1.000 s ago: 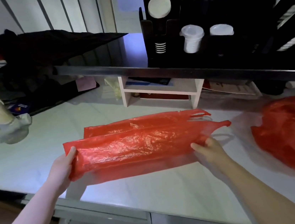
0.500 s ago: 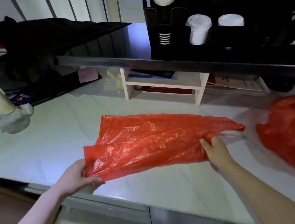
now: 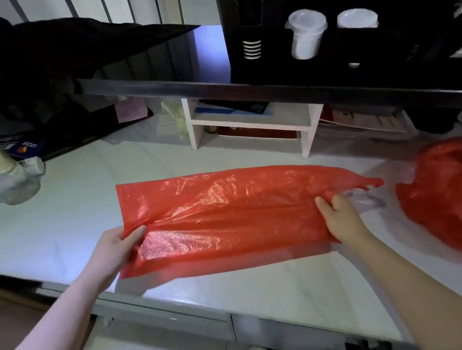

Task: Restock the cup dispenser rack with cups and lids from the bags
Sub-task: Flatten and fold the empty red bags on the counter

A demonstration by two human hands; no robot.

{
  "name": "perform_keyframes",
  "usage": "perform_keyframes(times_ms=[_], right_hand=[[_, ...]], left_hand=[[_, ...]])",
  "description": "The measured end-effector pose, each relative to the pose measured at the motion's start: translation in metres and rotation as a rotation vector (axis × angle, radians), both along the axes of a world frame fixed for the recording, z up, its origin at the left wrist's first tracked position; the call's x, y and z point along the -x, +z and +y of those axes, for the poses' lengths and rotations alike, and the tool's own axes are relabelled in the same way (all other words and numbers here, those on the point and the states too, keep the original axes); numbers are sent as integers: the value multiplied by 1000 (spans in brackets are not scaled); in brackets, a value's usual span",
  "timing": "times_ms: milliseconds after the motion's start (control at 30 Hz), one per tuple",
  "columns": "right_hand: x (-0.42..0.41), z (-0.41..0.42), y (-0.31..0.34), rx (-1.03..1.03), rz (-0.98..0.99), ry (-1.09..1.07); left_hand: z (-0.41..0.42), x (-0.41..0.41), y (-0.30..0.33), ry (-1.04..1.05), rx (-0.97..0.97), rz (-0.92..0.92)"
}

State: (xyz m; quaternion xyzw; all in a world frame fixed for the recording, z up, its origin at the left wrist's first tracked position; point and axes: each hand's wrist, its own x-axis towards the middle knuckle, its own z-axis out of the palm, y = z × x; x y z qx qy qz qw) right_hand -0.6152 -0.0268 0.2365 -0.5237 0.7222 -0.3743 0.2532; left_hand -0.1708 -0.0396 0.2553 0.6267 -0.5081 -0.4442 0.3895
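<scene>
Two hands stretch one red bag (image 3: 229, 218) flat just above the desk (image 3: 55, 225): the left hand (image 3: 116, 247) pinches its closed end, thumb on top and fingers curled under the film, and the right hand (image 3: 342, 216) grips the bunched handle end. The bag looks flat and empty, so the risk lies less in dropped stock than in the film itself; it is thin and slick, and a hard pull between the two grips could tear it or slip it free of the left pinch. A second bag (image 3: 457, 199) sits crumpled on the desk to the right, well apart; whether it still holds anything cannot be told, and overlooking it would leave the job short. The rack (image 3: 251, 21) stands on the shelf above, with cups (image 3: 305, 34) and lids (image 3: 357, 18) showing in its slots.
</scene>
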Motion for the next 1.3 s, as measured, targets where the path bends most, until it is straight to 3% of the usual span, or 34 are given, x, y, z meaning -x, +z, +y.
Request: perform_keyframes(times_ms=[133,233,367,500,600,667,800,933,1067,1300], right_hand=[[-3,2,-4,-148,92,-114],[-3,6,-7,-139,62,-206],[-1,10,-9,-106,133,-166],[-4,18,-5,14,25,-292],[-7,19,2,104,16,-264],[-9,18,6,102,84,-232],[-18,19,12,139,400,-274],[-35,10,17,174,562,-49],[-58,-8,17,78,729,193],[-106,-43,2,-14,758,469]], left_hand=[[5,17,-18,35,-18,-226],[8,21,-28,125,-25,-339],[11,24,-31,135,-3,-424],[15,33,-24,146,182,-636],[12,44,-16,84,315,-754],[8,53,-12,0,345,-807],[1,75,-11,-149,308,-921],[-6,92,-19,-230,220,-1018],[-15,104,-26,-261,182,-1061],[-35,131,-28,-331,173,-1141]])
